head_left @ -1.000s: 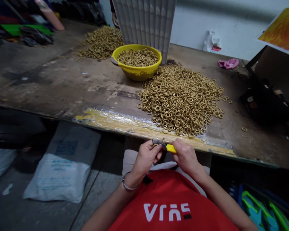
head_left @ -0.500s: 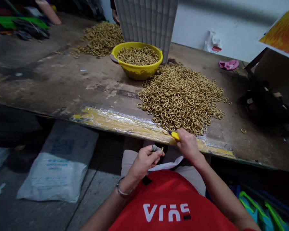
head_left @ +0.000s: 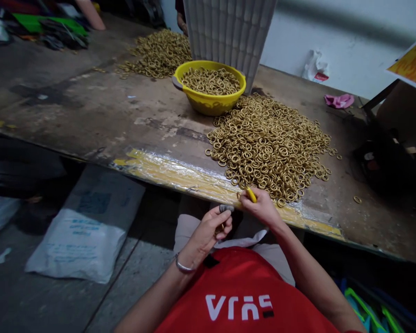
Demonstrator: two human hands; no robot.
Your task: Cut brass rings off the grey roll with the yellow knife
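Note:
My right hand (head_left: 261, 206) is closed around a yellow-handled knife (head_left: 251, 194) at the table's front edge. A single gold-coloured ring (head_left: 239, 196) shows at its fingertips, beside the large pile of rings (head_left: 270, 143). My left hand (head_left: 211, 225) is just left of it, in front of the edge, with curled fingers and a grey wrap on one fingertip. A gold-coloured ring (head_left: 219, 228) sits within those curled fingers, partly hidden.
A yellow basin (head_left: 211, 105) full of rings stands behind the pile, against a grey ribbed panel (head_left: 229, 37). Farther left lies another ring pile (head_left: 159, 53), near a person's hand (head_left: 182, 23). Yellow tape (head_left: 173, 173) covers the front edge. A white sack (head_left: 79, 231) lies on the floor.
My right hand has turned the knife more upright and drawn a ring from the pile's front toward my left hand. The ring at my left fingertips is now inside the curled fingers.

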